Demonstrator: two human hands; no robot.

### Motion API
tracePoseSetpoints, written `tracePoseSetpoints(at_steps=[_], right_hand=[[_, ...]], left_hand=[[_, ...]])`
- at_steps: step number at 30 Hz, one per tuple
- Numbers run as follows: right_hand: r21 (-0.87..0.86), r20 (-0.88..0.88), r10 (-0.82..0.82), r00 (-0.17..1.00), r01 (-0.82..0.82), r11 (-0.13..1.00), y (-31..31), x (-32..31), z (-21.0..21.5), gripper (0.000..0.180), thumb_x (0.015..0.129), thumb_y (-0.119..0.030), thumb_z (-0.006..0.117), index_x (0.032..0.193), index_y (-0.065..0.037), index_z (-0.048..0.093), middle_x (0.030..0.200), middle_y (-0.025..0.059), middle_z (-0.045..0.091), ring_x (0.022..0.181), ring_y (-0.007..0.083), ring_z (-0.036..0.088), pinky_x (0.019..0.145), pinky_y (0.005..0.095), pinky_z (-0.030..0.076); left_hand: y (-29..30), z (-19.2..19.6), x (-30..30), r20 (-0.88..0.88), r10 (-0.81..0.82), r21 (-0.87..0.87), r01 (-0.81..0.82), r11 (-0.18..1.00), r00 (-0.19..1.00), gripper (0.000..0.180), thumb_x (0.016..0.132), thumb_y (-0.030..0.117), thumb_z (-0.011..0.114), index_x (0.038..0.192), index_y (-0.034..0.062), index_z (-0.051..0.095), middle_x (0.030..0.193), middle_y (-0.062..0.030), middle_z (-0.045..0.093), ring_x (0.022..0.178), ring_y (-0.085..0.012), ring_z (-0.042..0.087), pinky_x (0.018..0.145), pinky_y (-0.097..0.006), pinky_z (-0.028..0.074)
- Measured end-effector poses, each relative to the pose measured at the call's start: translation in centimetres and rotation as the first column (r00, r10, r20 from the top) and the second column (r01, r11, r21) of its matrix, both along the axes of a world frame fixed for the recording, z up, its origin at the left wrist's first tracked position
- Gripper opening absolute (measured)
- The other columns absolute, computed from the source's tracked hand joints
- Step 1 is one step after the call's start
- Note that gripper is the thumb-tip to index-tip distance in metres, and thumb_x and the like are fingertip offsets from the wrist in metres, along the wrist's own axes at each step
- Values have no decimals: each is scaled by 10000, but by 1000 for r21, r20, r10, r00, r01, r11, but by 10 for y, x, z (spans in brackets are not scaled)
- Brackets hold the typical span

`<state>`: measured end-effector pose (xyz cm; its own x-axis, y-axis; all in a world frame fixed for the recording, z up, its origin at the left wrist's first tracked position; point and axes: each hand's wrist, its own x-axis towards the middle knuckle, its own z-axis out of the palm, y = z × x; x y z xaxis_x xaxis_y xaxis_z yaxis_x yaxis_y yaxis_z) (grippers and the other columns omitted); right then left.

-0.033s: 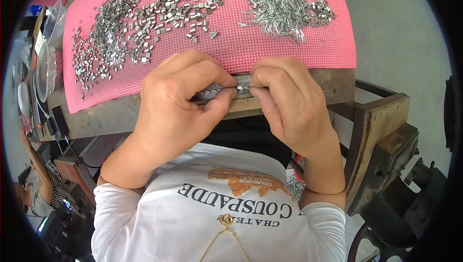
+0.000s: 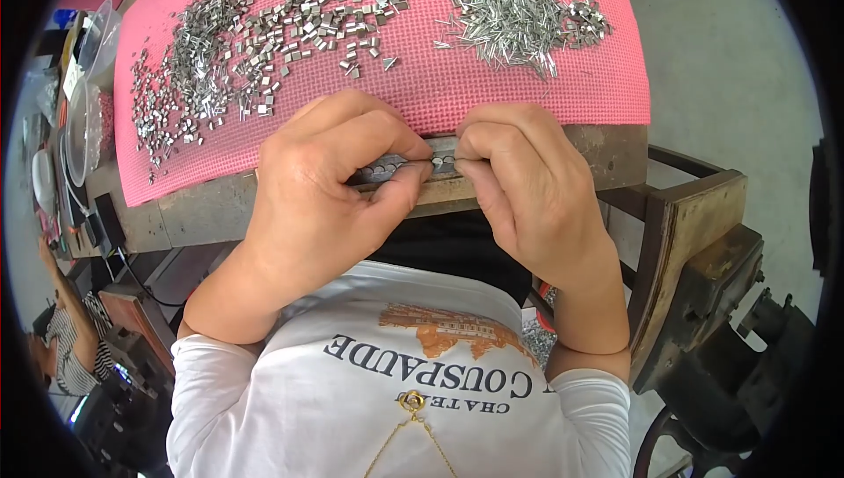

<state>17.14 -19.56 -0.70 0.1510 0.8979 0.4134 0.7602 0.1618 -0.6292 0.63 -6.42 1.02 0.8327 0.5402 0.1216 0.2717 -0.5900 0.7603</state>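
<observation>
At the front edge of the workbench lies a narrow grey metal strip [image 2: 387, 167] with small round shiny pieces [image 2: 440, 162] set in a row along it. My left hand [image 2: 330, 179] comes over it from the left, thumb and index finger pinched together at the row. Facing it, a short gap away, my right hand [image 2: 532, 179] has its thumb and fingers closed at the strip's right part. Whatever sits between the fingertips of either hand is too small or hidden to make out. My fingers cover parts of the strip.
A pink textured mat [image 2: 571, 100] covers the bench [image 2: 193, 214]. On it lie thin metal pins [image 2: 505, 16], small square metal blocks [image 2: 325, 7] and a mixed pile of bits [image 2: 207, 38]. Clear plastic tubs [image 2: 79, 131] stand left, a black machine [image 2: 721, 328] right. Another person [image 2: 75, 337] is far left.
</observation>
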Motion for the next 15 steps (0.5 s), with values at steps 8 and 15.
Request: tracePoseSetpoints(at_steps=[8, 15], right_hand=[[-49, 31, 23, 999, -21, 999, 1, 2, 8, 264, 788, 82, 745, 1004, 0, 619, 1020, 131, 649, 875, 316, 646, 748, 398, 528], [-126, 115, 59, 992, -44, 991, 5, 2, 20, 249, 781, 66, 753, 982, 4, 619, 1029, 135, 643, 905, 326, 650, 760, 406, 529]], left_hand=[[0, -8, 0, 118, 18, -46, -13, 999, 993, 168, 725, -22, 807, 859, 68, 761, 864, -67, 688, 780, -274, 657, 655, -370, 516], [0, -9, 0, 127, 22, -25, -19, 1000, 992, 164, 721, -17, 807, 853, 69, 762, 868, -61, 693, 773, -271, 655, 656, -368, 518]])
